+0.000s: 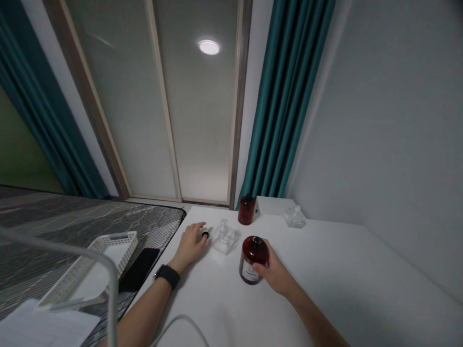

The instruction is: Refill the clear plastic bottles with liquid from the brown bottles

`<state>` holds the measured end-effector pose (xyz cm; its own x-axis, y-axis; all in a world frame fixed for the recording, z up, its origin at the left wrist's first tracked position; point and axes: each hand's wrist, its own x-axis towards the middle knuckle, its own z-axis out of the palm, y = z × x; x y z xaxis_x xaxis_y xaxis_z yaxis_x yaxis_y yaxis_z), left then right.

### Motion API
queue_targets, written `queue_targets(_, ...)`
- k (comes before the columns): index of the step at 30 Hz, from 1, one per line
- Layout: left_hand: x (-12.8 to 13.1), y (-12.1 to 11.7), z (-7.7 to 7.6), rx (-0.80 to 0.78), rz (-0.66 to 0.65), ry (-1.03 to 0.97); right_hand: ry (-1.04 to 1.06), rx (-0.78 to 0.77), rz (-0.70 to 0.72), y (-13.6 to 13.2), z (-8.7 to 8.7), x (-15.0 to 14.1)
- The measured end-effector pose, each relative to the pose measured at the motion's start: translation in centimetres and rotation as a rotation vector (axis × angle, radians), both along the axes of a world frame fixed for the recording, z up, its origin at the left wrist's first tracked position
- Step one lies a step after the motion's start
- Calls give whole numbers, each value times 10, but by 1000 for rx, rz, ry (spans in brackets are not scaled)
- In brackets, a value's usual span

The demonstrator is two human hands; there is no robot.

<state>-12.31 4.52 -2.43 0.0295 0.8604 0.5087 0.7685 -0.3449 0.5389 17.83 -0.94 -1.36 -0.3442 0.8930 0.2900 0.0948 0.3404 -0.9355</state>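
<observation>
My right hand (275, 271) is wrapped round a dark red bottle (253, 258) with a pale label, standing upright on the white table (336, 270). My left hand (191, 244), with a black watch on its wrist, rests on the table with its fingers closed on a small black cap (205, 234). Just right of that hand stands a clear glass bottle (224, 235). A second dark red bottle (246, 209) stands farther back, by the curtain. Another clear glass bottle (294, 216) sits at the back right.
A white box (273, 205) lies at the table's back edge. Left of the table is a grey patterned mattress (72, 226) with a white plastic basket (104, 255), a black phone (139, 268) and papers (43, 325). Teal curtains (285, 96) hang behind. A white cable (181, 320) crosses the near edge.
</observation>
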Motion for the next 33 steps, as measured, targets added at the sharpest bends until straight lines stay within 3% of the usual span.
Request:
queue_targets(4,5,-14,21,110,-42,-41,-43,82,8,-3,-6,-5)
queue_targets(10,19,-45,43,366,-246,-66,-99,-31,47,-13,-5,-23)
queue_targets(15,32,-58,43,443,-401,-83,-97,28,95,3,-6,-35)
queue_targets(16,34,-59,42,441,-418,-89,-71,50,73,10,-7,-37)
queue_targets(18,37,-60,42,426,-447,-102,-68,81,-99,28,-8,-43)
queue_targets(22,42,-63,43,375,-512,-102,-107,153,-150,58,-8,-58)
queue_targets(28,43,-64,39,328,-525,-90,-157,218,-131,73,-16,-73)
queue_targets(33,46,-62,34,328,-519,-110,-162,174,-183,78,-22,-73)
